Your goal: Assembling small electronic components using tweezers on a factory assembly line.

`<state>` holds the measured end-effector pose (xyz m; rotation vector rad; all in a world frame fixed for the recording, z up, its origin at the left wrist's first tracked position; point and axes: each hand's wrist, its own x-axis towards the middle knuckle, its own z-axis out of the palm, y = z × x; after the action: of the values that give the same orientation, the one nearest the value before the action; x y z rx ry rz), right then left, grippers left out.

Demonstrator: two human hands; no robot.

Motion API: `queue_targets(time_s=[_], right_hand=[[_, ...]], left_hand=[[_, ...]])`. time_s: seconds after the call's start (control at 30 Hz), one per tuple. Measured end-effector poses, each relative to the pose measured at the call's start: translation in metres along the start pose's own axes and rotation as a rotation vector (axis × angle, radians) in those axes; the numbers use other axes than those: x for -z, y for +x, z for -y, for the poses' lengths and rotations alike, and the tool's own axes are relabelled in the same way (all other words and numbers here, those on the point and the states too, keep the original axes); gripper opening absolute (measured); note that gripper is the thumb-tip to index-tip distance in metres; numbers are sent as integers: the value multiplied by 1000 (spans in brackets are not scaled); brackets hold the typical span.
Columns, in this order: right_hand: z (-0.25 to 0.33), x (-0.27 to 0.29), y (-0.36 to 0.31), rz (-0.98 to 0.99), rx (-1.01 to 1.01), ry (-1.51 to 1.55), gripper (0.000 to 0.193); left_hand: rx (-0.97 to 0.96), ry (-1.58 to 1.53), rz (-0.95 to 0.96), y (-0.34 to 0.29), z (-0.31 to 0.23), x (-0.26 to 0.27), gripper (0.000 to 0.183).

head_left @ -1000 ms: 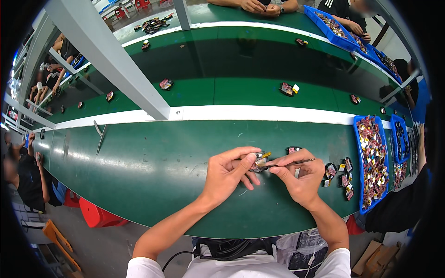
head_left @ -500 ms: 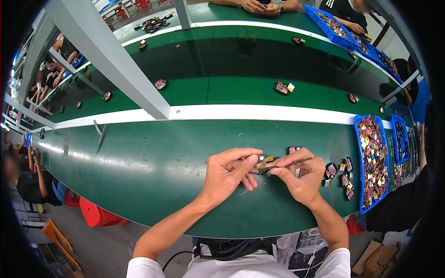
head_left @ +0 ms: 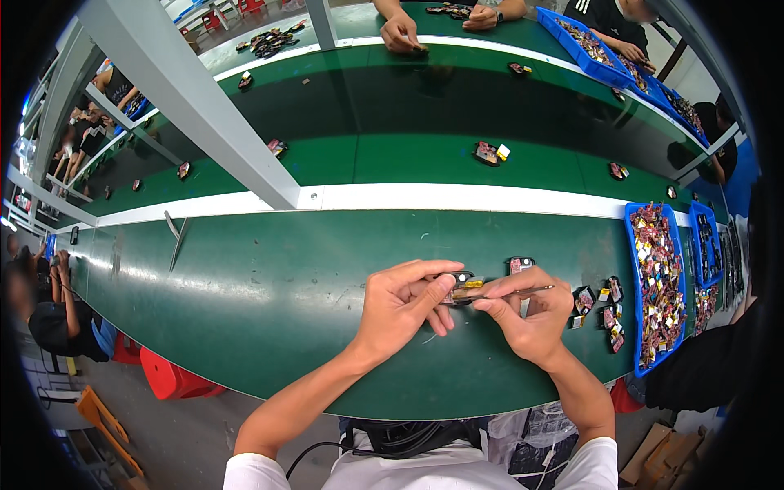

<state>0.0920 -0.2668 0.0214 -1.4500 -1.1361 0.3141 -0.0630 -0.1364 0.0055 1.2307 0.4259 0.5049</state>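
My left hand [head_left: 394, 312] pinches a small black electronic device housing [head_left: 462, 278] with its inside exposed and a yellow piece on it. Slim metal tweezers [head_left: 535, 290] lie in the closed fingers of my right hand [head_left: 535, 322], their working end at the device's right side; the tip itself is hard to make out. Just beyond the right fingers, a similar open device [head_left: 519, 264] rests on the green table [head_left: 269, 310]. Several more black units [head_left: 609, 317] with boards and small yellow-and-white parts lie to the right of that hand.
A blue tray [head_left: 630, 245] of small boards stands at the right, with a smaller blue tray [head_left: 694, 214] beyond. Behind a white rail [head_left: 457, 197], a green belt [head_left: 408, 159] carries spaced-out devices. A grey post [head_left: 196, 106] slants at left. Co-workers sit around.
The devices on the belt have shifted slightly left. Across the belt, a co-worker's hand has reached down to it. My hands have barely moved; the tweezers' angle has changed slightly.
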Motion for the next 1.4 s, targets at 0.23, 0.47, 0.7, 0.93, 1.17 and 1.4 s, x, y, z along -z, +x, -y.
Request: queue_targets(time_s=[0.23,0.47,0.7,0.93,1.17,1.4], right_hand=[[-2,2,-1,15,-51,65,15],[4,-2,-1,-66,-119,130,16],[-3,-2,-4,-24,74,-24,19],[-1,-2,-4,-13,108,-47,17],[8,-3,3,43,210,-108,14],[9,-2,2,60,377,-238,17]], left_hand=[[-8,-22,-8,-2,-3,-1,25],[-42,-5,-43,-2,-2,-1,24],[-52,-3,-56,-2,-3,-2,23],[-53,11,-54,-2,-1,-3,24],[-30,43,-95,-1,1,-6,24],[-47,98,-137,0,5,-9,22]])
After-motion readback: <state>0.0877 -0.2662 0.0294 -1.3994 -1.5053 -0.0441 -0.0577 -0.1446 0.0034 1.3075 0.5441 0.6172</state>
